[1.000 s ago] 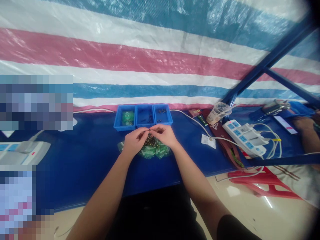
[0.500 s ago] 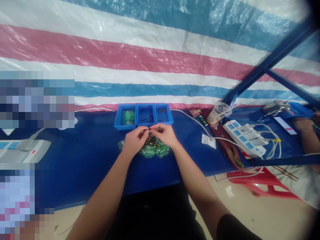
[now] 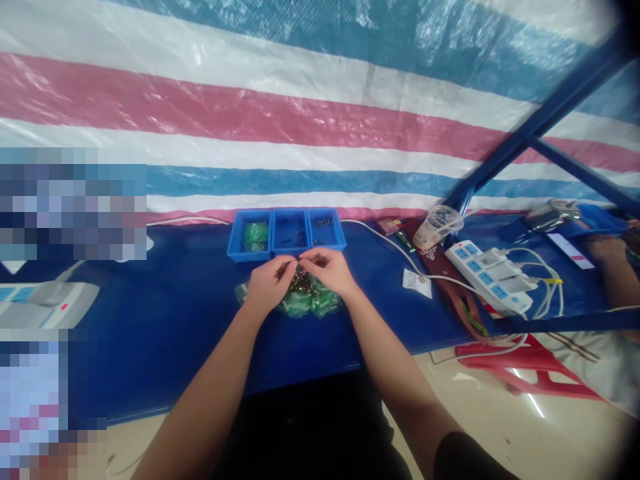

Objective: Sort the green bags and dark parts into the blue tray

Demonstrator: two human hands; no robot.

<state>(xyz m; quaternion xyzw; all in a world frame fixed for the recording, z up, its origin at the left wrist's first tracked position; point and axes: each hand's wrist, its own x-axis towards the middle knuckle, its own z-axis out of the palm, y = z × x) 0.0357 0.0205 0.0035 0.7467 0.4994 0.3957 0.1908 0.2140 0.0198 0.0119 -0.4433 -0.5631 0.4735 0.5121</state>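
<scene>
My left hand (image 3: 271, 283) and my right hand (image 3: 329, 268) meet fingertip to fingertip, both closed in a pinch. Whatever they hold between the tips is too small to name. Right below them lies a green plastic bag (image 3: 320, 301), spread out on the blue table (image 3: 180, 320), with a heap of small brassy metal parts (image 3: 302, 281) on it. Just beyond my fingers stand three joined blue bins. The left bin (image 3: 235, 248) holds a green plastic packet (image 3: 256, 235), the middle bin (image 3: 289, 220) a few dark pieces, and the right bin (image 3: 327, 240) several small metal parts.
To the right are a plastic cup (image 3: 436, 228), a small white packet (image 3: 417, 283), a brown strap (image 3: 453, 293) and a power strip (image 3: 487, 277) with cables. Another person's hand (image 3: 607, 248) is near a phone (image 3: 571, 250). A second power strip (image 3: 75, 303) lies at left.
My hands stay pinched together over the heap, with only slight shifts of the fingertips. The bins and the bag have not moved; the view itself sways a little.
</scene>
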